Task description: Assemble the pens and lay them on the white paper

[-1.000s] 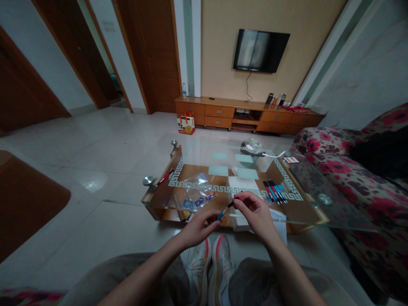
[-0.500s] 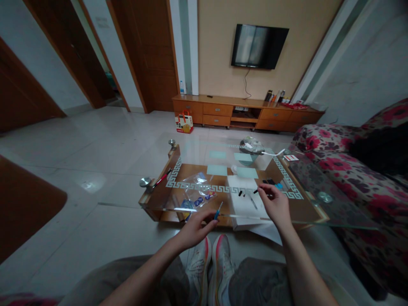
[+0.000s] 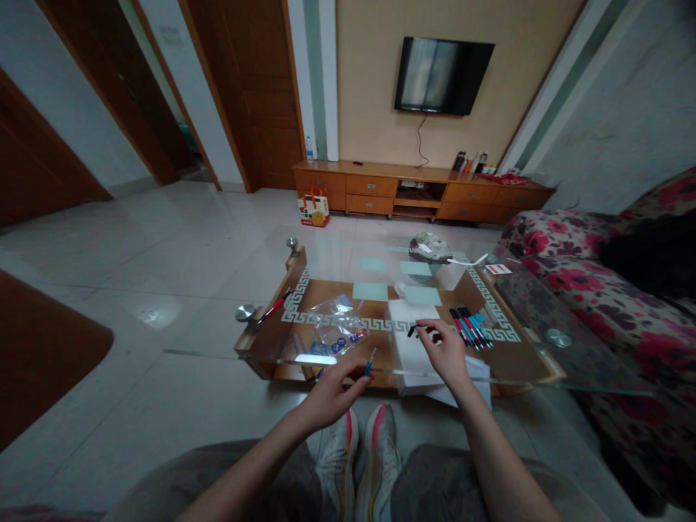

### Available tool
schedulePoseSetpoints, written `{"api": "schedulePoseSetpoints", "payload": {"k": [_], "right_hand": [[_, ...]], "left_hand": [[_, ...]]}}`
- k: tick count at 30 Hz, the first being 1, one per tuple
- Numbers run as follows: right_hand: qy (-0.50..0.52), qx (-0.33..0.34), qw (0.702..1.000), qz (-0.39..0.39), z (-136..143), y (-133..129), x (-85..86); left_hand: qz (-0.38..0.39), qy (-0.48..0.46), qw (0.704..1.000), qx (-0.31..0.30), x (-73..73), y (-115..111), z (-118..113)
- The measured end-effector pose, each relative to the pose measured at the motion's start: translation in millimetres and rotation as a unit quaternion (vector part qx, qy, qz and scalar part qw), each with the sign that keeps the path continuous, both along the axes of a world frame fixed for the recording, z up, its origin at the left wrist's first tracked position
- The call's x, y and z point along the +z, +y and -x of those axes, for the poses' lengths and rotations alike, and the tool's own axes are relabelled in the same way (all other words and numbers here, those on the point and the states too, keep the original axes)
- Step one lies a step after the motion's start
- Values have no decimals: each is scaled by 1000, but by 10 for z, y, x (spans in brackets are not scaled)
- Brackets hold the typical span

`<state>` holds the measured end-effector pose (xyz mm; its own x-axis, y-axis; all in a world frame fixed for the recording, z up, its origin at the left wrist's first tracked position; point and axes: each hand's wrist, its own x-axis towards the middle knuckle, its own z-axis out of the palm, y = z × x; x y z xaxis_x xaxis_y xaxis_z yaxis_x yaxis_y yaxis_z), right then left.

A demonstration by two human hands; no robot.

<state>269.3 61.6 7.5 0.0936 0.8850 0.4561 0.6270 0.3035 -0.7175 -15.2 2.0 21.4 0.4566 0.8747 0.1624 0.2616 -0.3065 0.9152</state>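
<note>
Over the near edge of the glass table (image 3: 511,362), both hands are held just above the top. By the left hand (image 3: 337,388), a blue barrel (image 3: 368,368) is gripped between thumb and fingers, well apart from the right hand. The barrel is tilted upward, and a thin rod (image 3: 373,354) is exposed at its upper end. By the right hand (image 3: 444,353), small black parts (image 3: 412,331) are reached at the fingertips. The fingertips are set narrow; whether a part is gripped or only touched cannot be told.

On the right side of the table, several pens (image 3: 468,330) are laid side by side in a slanted row, with blue, red and black sections visible. They appear to be whole, and that portion of the work is judged to be done. On the left side, a red pen (image 3: 275,306) is placed alone near the corner. Between it and the hands, a clear bag (image 3: 333,326) is spread flat.

The item in the left hand is judged to be partway through handling: the rod is uncovered, and the black parts are not yet joined to the barrel. How many parts are left cannot be counted.
</note>
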Motion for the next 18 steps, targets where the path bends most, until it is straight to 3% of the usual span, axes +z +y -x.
{"api": "schedulePoseSetpoints", "payload": {"k": [6,18], "right_hand": [[-70,22,996,-45,114,67,-9],[-196,22,980,-11,108,155,-157]], "left_hand": [[-1,-2,1000,-2,32,13,1],[8,2,1000,-7,-19,35,2]]}}
